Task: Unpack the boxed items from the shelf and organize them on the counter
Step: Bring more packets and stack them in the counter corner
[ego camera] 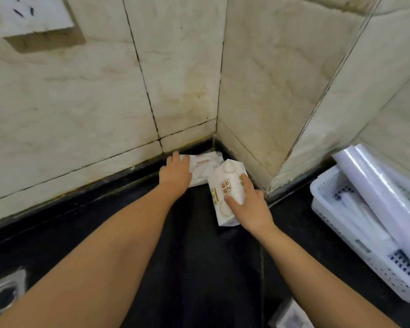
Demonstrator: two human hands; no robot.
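Note:
A white box (225, 185) with red print and pictures of white buns is tilted above the black counter (199, 256), near the tiled corner. My right hand (249, 207) grips it from the right side, thumb and fingers across its face. A second white box (204, 169) of the same kind lies flat on the counter, pushed against the back wall in the corner. My left hand (175, 171) rests on its left end, fingers over the top edge; whether it grips the box or only presses on it is unclear.
Marble wall tiles (104, 91) close the counter on the back and right. A white perforated plastic basket (365, 245) with a roll of clear film (379, 192) stands at the right. A wall socket (29, 13) is at the upper left, a metal fitting (3, 294) at the lower left.

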